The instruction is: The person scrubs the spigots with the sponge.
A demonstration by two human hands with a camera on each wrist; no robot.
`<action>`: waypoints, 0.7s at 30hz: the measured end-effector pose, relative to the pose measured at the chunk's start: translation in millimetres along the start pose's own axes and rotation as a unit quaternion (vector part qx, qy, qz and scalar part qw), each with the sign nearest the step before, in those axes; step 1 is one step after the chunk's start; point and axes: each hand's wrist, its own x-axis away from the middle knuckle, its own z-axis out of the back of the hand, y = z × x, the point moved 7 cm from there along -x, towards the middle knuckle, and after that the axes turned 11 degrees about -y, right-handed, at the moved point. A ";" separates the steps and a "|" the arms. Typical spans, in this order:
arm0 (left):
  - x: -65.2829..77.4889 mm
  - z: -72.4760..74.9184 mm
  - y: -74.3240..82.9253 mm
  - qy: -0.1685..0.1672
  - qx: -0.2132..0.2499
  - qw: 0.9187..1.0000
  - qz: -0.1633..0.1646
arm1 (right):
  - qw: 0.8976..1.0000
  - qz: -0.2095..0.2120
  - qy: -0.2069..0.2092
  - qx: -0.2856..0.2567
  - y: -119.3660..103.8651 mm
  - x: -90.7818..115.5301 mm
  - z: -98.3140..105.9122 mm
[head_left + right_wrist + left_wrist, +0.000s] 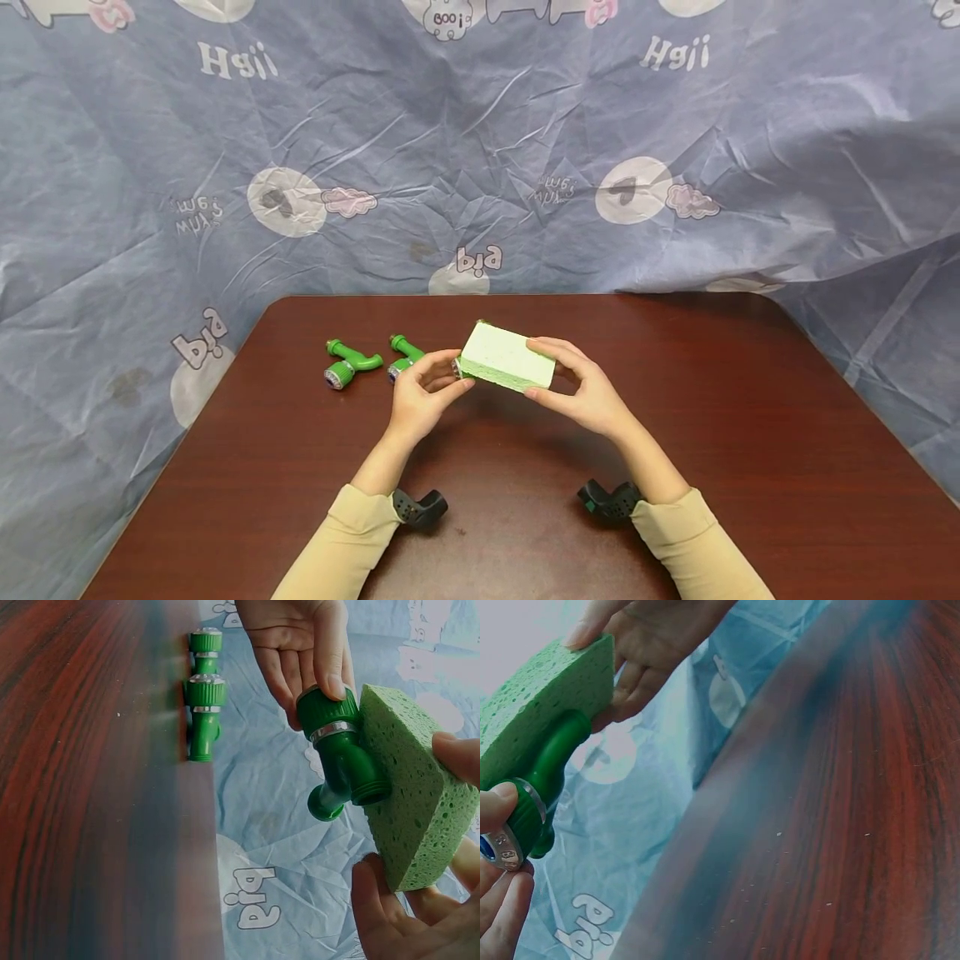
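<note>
Above the table my left hand (418, 400) pinches a green plastic tap (346, 761) by its ribbed knob, between thumb and fingers. My right hand (588, 395) grips a light green sponge (504, 358) by its right end, thumb on the near edge and fingers around the other side. One broad face of the sponge rests against the tap's body, as the right wrist view shows. In the head view the sponge hides most of this tap. Two similar green taps, a left one (352, 363) and one nearer my left hand (405, 353), lie on the table.
The dark red-brown wooden table (480, 500) spreads under both hands. Behind its far edge hangs a wrinkled blue-grey printed cloth (465, 150). Black mounts sit on both wrists, a left one (420, 508) and a right one (611, 502).
</note>
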 end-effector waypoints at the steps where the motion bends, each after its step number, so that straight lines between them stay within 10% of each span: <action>1: -0.3 0.4 1.2 -0.001 -0.002 1.000 -0.002 | 1.000 0.001 -0.003 -0.002 -0.6 -0.8 -0.2; 21: -13.2 2.0 15.1 0.003 0.004 1.000 -0.013 | 0.998 -0.051 0.026 -0.003 -10.1 -10.7 11.8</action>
